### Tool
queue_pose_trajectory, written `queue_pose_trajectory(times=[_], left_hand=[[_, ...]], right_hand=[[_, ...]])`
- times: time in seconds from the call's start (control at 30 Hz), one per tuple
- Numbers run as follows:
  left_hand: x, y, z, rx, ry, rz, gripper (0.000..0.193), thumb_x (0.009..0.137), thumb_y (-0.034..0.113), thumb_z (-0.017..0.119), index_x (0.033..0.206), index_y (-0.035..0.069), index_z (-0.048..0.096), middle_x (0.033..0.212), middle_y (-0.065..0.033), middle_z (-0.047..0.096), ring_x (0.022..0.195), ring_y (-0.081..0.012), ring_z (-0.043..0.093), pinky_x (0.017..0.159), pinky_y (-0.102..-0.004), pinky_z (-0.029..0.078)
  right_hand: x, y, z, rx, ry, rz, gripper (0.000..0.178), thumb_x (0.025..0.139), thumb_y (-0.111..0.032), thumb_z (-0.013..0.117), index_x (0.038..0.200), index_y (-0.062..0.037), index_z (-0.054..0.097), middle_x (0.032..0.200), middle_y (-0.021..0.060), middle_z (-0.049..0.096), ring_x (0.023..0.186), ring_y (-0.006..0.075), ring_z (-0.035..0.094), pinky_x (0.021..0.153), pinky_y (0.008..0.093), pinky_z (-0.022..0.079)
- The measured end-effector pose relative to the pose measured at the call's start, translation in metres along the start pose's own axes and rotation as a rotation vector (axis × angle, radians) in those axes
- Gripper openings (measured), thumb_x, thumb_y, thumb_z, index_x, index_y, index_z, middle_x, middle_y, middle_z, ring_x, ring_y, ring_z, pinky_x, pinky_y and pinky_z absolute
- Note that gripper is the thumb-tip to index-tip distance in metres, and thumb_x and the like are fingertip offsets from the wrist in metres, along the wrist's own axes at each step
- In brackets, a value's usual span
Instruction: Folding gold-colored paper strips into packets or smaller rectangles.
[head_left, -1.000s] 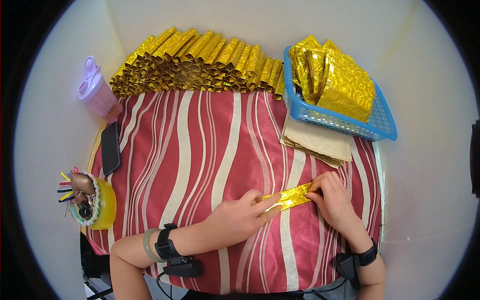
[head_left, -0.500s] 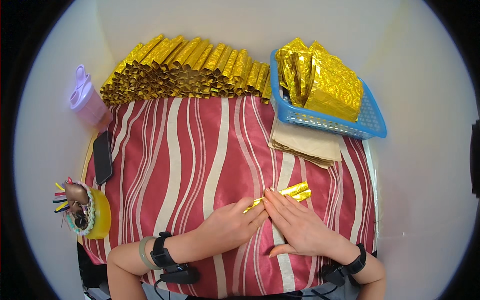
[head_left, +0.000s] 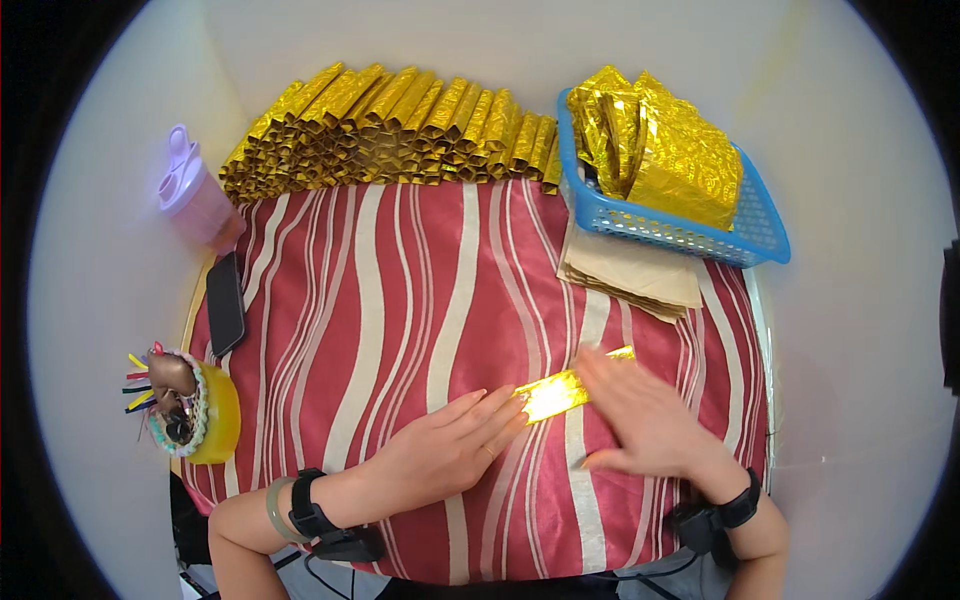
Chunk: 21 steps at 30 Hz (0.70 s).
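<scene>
A folded strip of shiny gold foil paper [head_left: 555, 398] lies slantwise on the striped cloth, its middle bright with glare. My left hand [head_left: 445, 450] stretches flat, fingertips resting on the strip's left end. Over its right part is my right hand [head_left: 640, 415], slightly blurred, with fingers extended and thumb apart. A small corner of gold shows beyond the right fingers; the rest of that end is hidden. Neither hand grips anything. Whether the right palm touches the paper I cannot tell.
Many folded gold paper tubes [head_left: 400, 120] are stacked along the back. A blue basket [head_left: 680, 232] of gold sheets stands back right, beside tan paper sheets [head_left: 630, 275]. At left are a lilac cup [head_left: 200, 200], a dark phone [head_left: 226, 305] and a yellow container [head_left: 222, 415]. Red striped cloth [head_left: 400, 340] covers the table.
My hands have moved apart, the left one back left and the right one to the right, uncovering the strip's middle. The two gold layers now look pressed into one flat strip. The view has shifted slightly.
</scene>
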<state>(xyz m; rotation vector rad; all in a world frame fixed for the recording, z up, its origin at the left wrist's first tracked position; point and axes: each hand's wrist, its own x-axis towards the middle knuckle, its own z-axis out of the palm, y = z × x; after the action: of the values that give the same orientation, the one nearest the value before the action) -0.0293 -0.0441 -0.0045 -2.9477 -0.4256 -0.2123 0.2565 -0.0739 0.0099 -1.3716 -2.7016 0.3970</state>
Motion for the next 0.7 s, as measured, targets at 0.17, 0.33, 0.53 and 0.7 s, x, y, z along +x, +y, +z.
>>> queue_pose_trajectory(times=[0.17, 0.33, 0.53, 0.7], left_hand=[[-0.007, -0.002, 0.001, -0.078, 0.000, -0.012, 0.049, 0.087, 0.015, 0.051, 0.132, -0.005, 0.052, 0.136, -0.0160, 0.051, 0.130, -0.0294, 0.046, 0.110, -0.0394, 0.036], [-0.004, -0.001, 0.002, -0.107, 0.031, -0.022, 0.049, 0.087, 0.014, 0.052, 0.132, -0.005, 0.052, 0.136, -0.0161, 0.051, 0.130, -0.0292, 0.047, 0.109, -0.0385, 0.036], [-0.003, -0.002, 0.000, -0.083, -0.006, -0.024, 0.048, 0.087, 0.015, 0.052, 0.132, -0.004, 0.052, 0.136, -0.0143, 0.052, 0.129, -0.0280, 0.047, 0.108, -0.0372, 0.037], [-0.008, -0.005, 0.002, -0.136, -0.009, -0.029, 0.047, 0.088, 0.015, 0.052, 0.132, -0.001, 0.053, 0.137, -0.0135, 0.052, 0.131, -0.0271, 0.047, 0.109, -0.0378, 0.037]], right_hand=[[-0.008, 0.007, 0.001, -0.113, 0.042, 0.071, 0.104, 0.077, -0.066, 0.060, 0.146, 0.0050, 0.029, 0.151, 0.0227, 0.033, 0.140, 0.0335, 0.033, 0.116, 0.0445, 0.025], [-0.006, -0.010, -0.001, -0.199, 0.054, 0.069, 0.107, 0.075, -0.066, 0.063, 0.143, 0.0088, 0.030, 0.149, 0.0242, 0.035, 0.139, 0.0339, 0.035, 0.115, 0.0455, 0.025], [0.017, -0.043, 0.016, 0.085, 0.037, -0.139, 0.102, 0.079, -0.064, 0.061, 0.140, 0.0119, 0.033, 0.150, 0.0268, 0.032, 0.141, 0.0335, 0.031, 0.115, 0.0426, 0.026], [-0.007, -0.001, -0.001, -0.035, -0.034, 0.026, 0.096, 0.083, -0.061, 0.059, 0.147, 0.0035, 0.028, 0.153, 0.0213, 0.030, 0.143, 0.0296, 0.028, 0.116, 0.0437, 0.025]])
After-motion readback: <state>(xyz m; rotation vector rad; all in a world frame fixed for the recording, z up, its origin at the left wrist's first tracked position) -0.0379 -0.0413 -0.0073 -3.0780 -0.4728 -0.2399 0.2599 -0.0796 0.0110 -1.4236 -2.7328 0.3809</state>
